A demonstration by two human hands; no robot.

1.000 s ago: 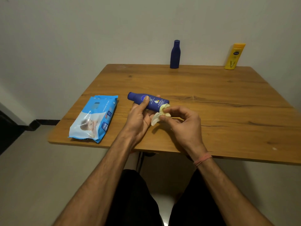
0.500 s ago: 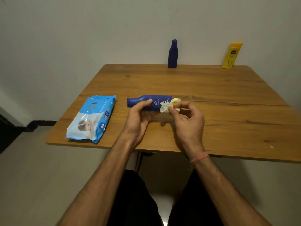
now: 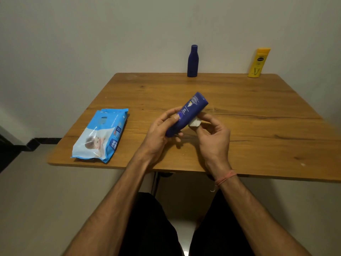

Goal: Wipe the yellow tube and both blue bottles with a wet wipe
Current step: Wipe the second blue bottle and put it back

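Wooden table butts against a plain pale wall; pale floor, dark skirting at lower left. Person seated, dark trousers showing under the near edge.

Wet wipe pack lies flat on the table's left side, light blue, long axis running near-to-far with a slight lean right.

2 items stand upright at the far edge by the wall: a blue bottle near centre, the yellow tube well to its right, cap down.

Held blue bottle is lifted above the table centre, long axis diagonal, flat base pointing up and far-right, cap end buried in the left palm, label facing camera.

Left hand wraps the bottle's lower half, fingers curled around it, thumb on the label.

Right hand pinches a small wadded white wipe between thumb and fingertips, wipe pressed against the bottle's right flank. Red thread band on the right wrist.
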